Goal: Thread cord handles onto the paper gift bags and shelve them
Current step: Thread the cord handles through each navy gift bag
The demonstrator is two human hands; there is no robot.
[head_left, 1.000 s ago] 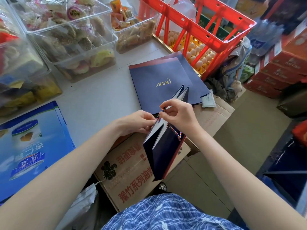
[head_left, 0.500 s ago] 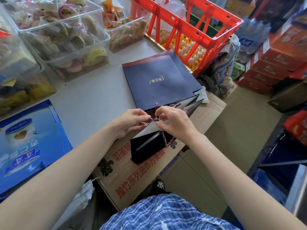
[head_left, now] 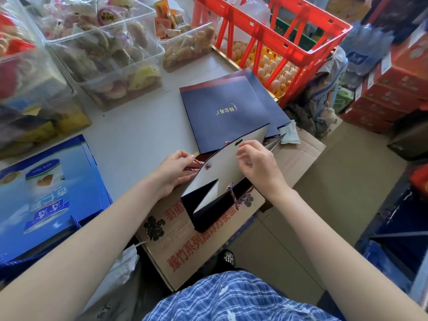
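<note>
Your left hand (head_left: 177,172) pinched the multicolored cord (head_left: 199,162) beside the open navy bag (head_left: 222,174). Your right hand (head_left: 257,163) hovered at the bag's top edge, fingers curled; grip on anything unclear.

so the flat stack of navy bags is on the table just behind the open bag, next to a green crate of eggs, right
Not quite: the crate of eggs is red, not green, as the head view shows. The rest holds: the flat navy bags lie on the table just behind the open bag.

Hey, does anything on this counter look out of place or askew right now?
Nothing looks spilled or damaged. The flat navy bags lie fanned, not squared, and the cardboard box juts past the counter edge.
</note>
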